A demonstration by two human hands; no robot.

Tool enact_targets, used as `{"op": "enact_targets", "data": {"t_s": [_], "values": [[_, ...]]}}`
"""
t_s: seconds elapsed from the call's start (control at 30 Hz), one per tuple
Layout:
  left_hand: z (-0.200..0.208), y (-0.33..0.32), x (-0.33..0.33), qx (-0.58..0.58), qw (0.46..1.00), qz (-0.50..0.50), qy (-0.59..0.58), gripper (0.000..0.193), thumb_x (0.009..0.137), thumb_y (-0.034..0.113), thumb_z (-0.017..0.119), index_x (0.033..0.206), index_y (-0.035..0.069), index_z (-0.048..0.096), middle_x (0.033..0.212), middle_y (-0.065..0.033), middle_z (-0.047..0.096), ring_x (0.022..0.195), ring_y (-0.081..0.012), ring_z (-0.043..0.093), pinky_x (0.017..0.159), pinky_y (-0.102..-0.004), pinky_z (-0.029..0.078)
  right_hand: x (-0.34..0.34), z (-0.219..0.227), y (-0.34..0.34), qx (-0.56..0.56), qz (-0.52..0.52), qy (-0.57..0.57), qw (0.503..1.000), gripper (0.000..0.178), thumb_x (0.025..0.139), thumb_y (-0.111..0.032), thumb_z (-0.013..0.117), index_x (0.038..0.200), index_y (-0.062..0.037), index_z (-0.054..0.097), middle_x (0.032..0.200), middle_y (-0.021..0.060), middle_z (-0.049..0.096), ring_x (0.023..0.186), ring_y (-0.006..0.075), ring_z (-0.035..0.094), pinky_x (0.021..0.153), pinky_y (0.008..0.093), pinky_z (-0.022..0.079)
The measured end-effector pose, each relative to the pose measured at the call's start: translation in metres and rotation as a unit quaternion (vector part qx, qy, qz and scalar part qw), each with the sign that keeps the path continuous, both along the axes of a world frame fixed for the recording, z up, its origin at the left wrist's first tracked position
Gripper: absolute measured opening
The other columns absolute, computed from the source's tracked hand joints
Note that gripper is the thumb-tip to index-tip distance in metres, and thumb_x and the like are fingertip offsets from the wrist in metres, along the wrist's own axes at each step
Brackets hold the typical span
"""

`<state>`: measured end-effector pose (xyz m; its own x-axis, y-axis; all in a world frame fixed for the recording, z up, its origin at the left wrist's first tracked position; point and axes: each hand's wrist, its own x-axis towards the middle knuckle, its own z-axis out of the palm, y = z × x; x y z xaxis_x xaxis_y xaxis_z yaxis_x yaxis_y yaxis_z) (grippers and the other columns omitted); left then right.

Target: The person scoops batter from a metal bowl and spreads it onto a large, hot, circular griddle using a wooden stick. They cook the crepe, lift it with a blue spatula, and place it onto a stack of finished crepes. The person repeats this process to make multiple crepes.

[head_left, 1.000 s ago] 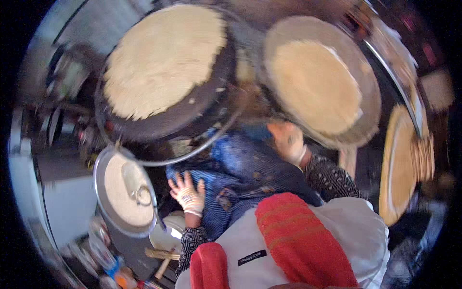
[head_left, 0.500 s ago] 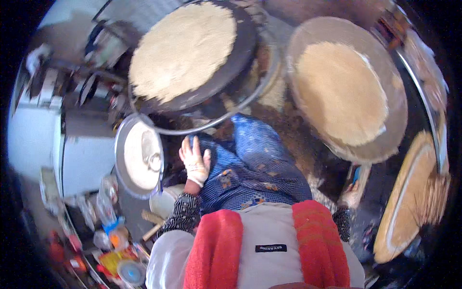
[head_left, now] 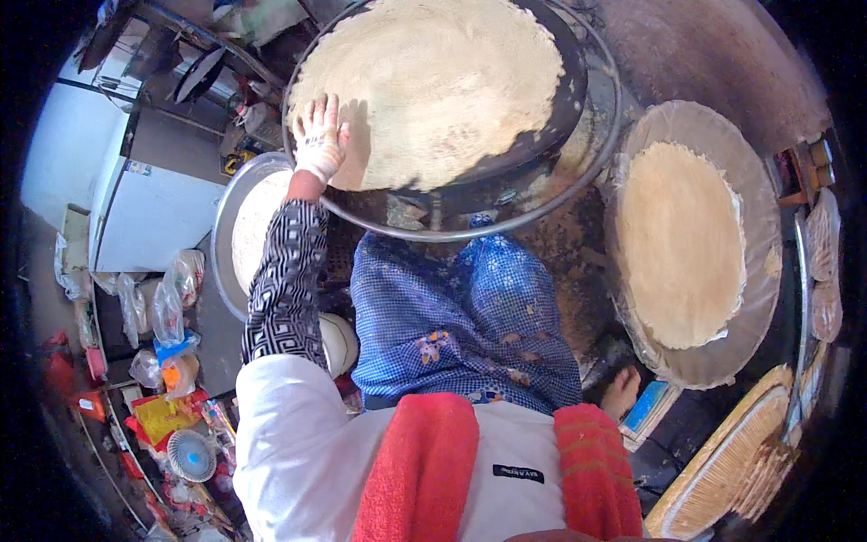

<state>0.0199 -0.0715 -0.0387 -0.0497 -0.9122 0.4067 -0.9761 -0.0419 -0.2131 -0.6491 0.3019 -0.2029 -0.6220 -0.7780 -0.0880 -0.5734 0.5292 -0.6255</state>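
A wide round sheet of pale batter or flatbread (head_left: 442, 86) covers most of a dark round griddle (head_left: 571, 81). Over its left edge reaches my left hand (head_left: 320, 144), in a whitish covering, fingers spread and holding nothing. Its shadow falls on the sheet beside it; whether the fingertips touch is unclear. Below this forearm stands a metal basin (head_left: 226, 212) of pale batter, partly covered by my sleeve. My right hand (head_left: 620, 394) is low at my right side, beside a blue-topped box (head_left: 646, 408); its fingers are too poorly shown to read.
A metal ring (head_left: 533, 215) encircles the griddle. To the right, a wide plastic-lined basket (head_left: 650, 357) holds a stack of tan flatbreads (head_left: 682, 244). A round woven tray (head_left: 722, 461) leans at lower right. Plastic bags (head_left: 172, 298) and packets (head_left: 167, 415) crowd the left.
My left hand has moved from my lap up and forward over the sheet on the griddle. The view has shifted, and my right sleeve has gone out of sight.
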Motion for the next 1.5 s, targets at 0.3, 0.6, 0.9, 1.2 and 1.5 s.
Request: {"op": "enact_targets", "data": {"t_s": [0.3,0.6,0.9,1.2,1.5], "values": [[-0.043,0.002,-0.115,0.126,0.988,0.025,0.091,0.069,0.097,0.049,0.044,0.148,0.004,0.035,0.153,-0.0189,0.037,0.144,-0.0352,0.028,0.118,-0.0581,0.013,0.25,0.144,-0.242,-0.017,0.125,-0.687,0.715,0.052,0.098,-0.034,0.058,0.132,0.0031,0.048,0.126,0.0213,0.057,0.109,0.0328,0.062,0.088,0.0445,0.054],[0.029,0.147,-0.177,0.094,0.94,-0.193,0.264,0.061,0.091,0.034,0.061,0.14,0.001,0.044,0.141,-0.0225,0.044,0.135,-0.0402,0.038,0.113,-0.0583,0.022,0.176,0.098,-0.346,-0.154,0.118,-0.661,0.725,0.035,0.087,-0.022,0.067,0.116,-0.0034,0.065,0.112,0.0092,0.067,0.1,0.0238,0.065,0.093,0.0389,0.053],[-0.085,0.267,-0.126,0.194,0.957,0.009,0.217,0.07,0.084,0.04,0.065,0.141,0.005,0.044,0.15,-0.0232,0.035,0.142,-0.0415,0.026,0.113,-0.0634,0.019,-0.19,0.222,-0.404,-0.101,0.278,0.04,0.955,0.027,0.087,-0.025,0.067,0.1,-0.0017,0.071,0.102,0.0113,0.07,0.093,0.0253,0.064,0.086,0.039,0.049],[-0.088,0.259,-0.128,0.192,0.962,-0.004,0.193,0.066,0.085,0.041,0.063,0.14,0.007,0.047,0.15,-0.0214,0.035,0.142,-0.0412,0.026,0.114,-0.0619,0.017,-0.096,0.519,-0.411,0.085,0.221,0.567,0.789,0.021,0.08,-0.026,0.066,0.086,-0.0067,0.072,0.089,0.019,0.067,0.088,0.0366,0.066,0.079,0.0429,0.053],[-0.089,0.27,-0.126,0.192,0.967,-0.019,0.166,0.065,0.088,0.041,0.061,0.141,0.006,0.044,0.148,-0.0238,0.036,0.14,-0.0438,0.029,0.112,-0.0612,0.022,-0.017,0.141,-0.316,0.243,0.296,0.427,0.819,0.027,0.093,-0.024,0.049,0.104,-0.013,0.071,0.108,0.0125,0.071,0.1,0.0311,0.069,0.083,0.0507,0.053]]}}
